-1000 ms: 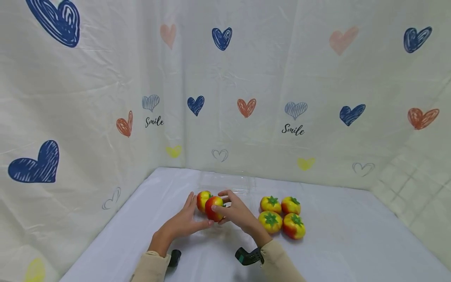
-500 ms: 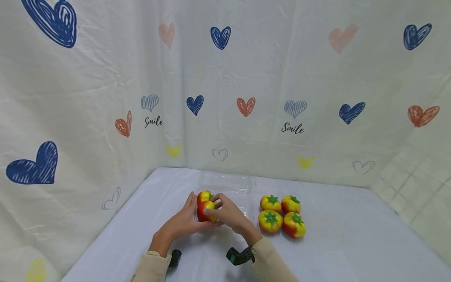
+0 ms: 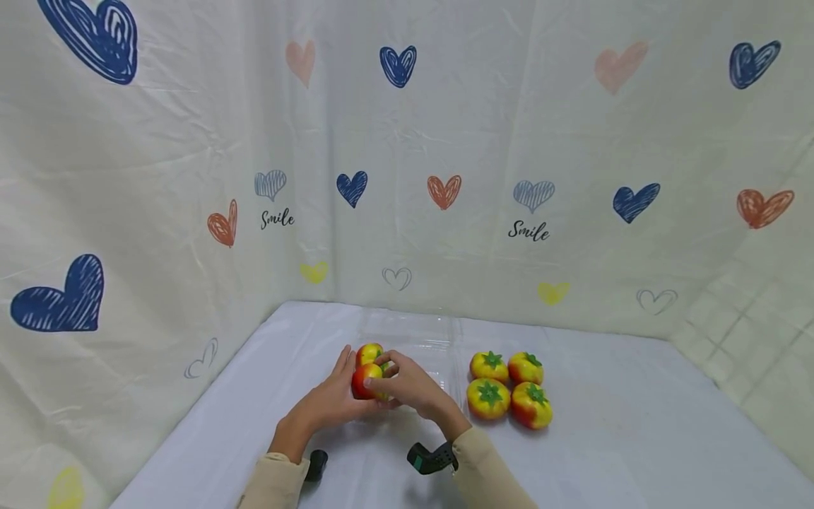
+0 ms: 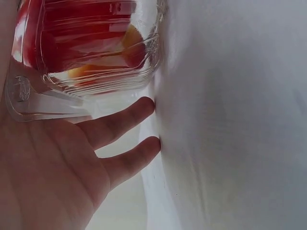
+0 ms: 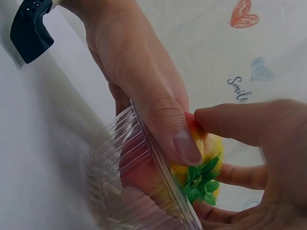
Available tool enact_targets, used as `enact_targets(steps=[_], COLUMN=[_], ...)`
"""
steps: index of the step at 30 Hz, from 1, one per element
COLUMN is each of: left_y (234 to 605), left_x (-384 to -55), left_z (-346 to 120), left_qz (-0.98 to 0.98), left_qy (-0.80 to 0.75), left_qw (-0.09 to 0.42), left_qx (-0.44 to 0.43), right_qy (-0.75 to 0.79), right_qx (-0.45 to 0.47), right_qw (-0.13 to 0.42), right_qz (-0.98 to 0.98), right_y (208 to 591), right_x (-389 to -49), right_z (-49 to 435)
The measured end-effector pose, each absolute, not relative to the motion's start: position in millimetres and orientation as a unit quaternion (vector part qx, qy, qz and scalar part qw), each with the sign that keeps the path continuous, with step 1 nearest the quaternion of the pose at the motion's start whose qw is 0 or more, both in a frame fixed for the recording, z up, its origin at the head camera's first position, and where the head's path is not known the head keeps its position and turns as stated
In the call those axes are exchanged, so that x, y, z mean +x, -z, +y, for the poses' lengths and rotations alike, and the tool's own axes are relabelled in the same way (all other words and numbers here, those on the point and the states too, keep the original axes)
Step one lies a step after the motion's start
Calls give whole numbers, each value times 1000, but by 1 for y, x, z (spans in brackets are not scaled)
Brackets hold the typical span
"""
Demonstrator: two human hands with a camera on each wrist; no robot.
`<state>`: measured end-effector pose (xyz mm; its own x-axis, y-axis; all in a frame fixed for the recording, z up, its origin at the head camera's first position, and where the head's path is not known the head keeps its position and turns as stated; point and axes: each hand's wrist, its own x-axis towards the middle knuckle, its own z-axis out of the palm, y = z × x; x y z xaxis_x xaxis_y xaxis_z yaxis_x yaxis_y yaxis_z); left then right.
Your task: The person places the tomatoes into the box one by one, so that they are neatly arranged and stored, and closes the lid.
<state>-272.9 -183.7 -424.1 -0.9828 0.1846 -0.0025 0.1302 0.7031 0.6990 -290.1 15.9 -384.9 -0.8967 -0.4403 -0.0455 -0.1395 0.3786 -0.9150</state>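
In the head view, my right hand (image 3: 410,387) pinches a red-and-yellow fruit (image 3: 364,382) at the near left corner of a clear plastic box (image 3: 435,360). A similar fruit (image 3: 367,350) is in the box just behind it. My left hand (image 3: 333,399) holds that corner from the left. The right wrist view shows the left thumb (image 5: 165,120) over the box rim and the held fruit's green leafy top (image 5: 204,182). In the left wrist view, two straight left fingers (image 4: 127,163) reach the table beside the box's ribbed wall (image 4: 96,88); the other left fingers are hidden.
Several more red-and-yellow fruits (image 3: 488,399) with green tops stand in a cluster right of the box. A white cloth (image 3: 610,410) covers the table. Behind hangs a pale curtain (image 3: 477,127) printed with hearts. Both wrists wear dark straps.
My right hand has moved left and slightly down with the fruit, bringing it into the box's near left corner. The left hand and the cluster of fruits stay in place.
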Motion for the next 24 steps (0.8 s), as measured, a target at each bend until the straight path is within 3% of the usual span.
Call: enact_targets(steps=[11, 24], left_y=[425, 422], left_x=[-272, -270], left_z=[-185, -184], left_qz=[915, 915], left_qy=[-388, -391], left_qw=[31, 37], left_qx=[108, 95], right_qy=[525, 513], right_qx=[-197, -207], right_qw=[163, 149], right_qz=[812, 819], right_y=[385, 383], right_x=[-288, -288], right_z=[21, 29])
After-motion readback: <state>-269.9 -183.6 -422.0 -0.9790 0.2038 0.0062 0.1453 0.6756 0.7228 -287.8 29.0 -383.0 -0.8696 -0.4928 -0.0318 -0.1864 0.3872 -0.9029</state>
